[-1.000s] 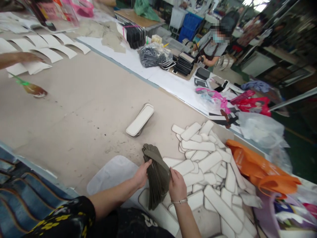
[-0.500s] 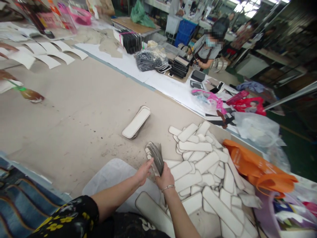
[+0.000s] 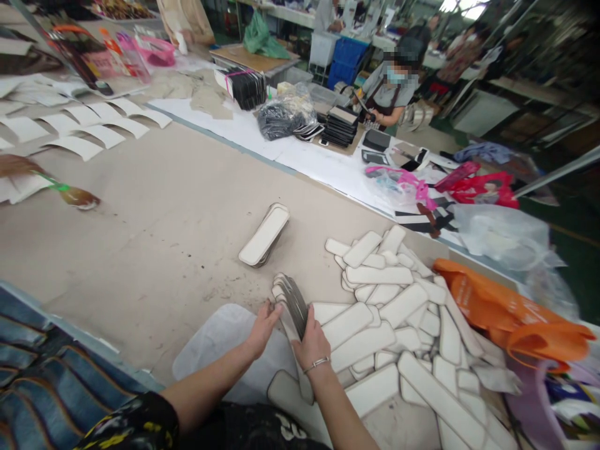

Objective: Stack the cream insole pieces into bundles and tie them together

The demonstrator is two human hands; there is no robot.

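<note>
My right hand (image 3: 313,340), with a bracelet at its wrist, is wrapped round a fanned bundle of long white pieces with grey edges (image 3: 291,303). On the bundle's left side, my left hand (image 3: 265,325) touches the pieces with its fingers stretched out. One longer piece hangs down from the bundle between my wrists. Just beyond my hands lies a neat stack of rounded white pieces (image 3: 265,234). A big loose pile of similar pieces (image 3: 377,325) spreads to the right of my right hand.
An orange bag (image 3: 487,306) and a purple bin (image 3: 539,400) stand at the right. A co-worker's hand at the far left holds a brush (image 3: 79,197) near curved white sheets (image 3: 79,145). A masked person (image 3: 394,84) works across the table beside black stacks (image 3: 341,125).
My left hand has shifted slightly left, its fingers now flatter along the bundle. A long piece now hangs below the bundle. The view has shifted a little.
</note>
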